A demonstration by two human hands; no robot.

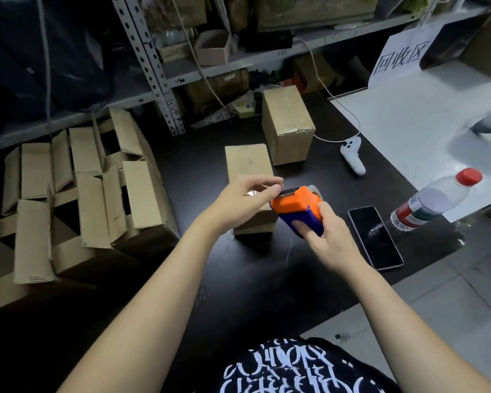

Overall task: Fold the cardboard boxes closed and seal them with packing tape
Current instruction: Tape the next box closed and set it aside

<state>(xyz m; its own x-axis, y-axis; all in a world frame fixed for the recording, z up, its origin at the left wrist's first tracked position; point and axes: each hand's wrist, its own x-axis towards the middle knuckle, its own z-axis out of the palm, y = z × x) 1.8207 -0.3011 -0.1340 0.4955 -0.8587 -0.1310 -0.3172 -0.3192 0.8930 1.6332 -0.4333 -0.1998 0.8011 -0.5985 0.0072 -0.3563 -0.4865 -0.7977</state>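
A closed cardboard box (248, 165) stands on the black table (238, 273) in front of me. Above its near end my right hand (330, 236) grips an orange and blue tape dispenser (298, 209). My left hand (245, 198) pinches the clear tape end at the dispenser's mouth, thumb and forefinger together. Farther back stands a second box (288, 124) with clear tape over its top seam.
Several open boxes (77, 194) with raised flaps crowd the left side. A phone (376, 236) and a water bottle (434, 199) lie to the right, a white controller (352, 156) with its cable behind them. Metal shelving (159, 69) rises at the back.
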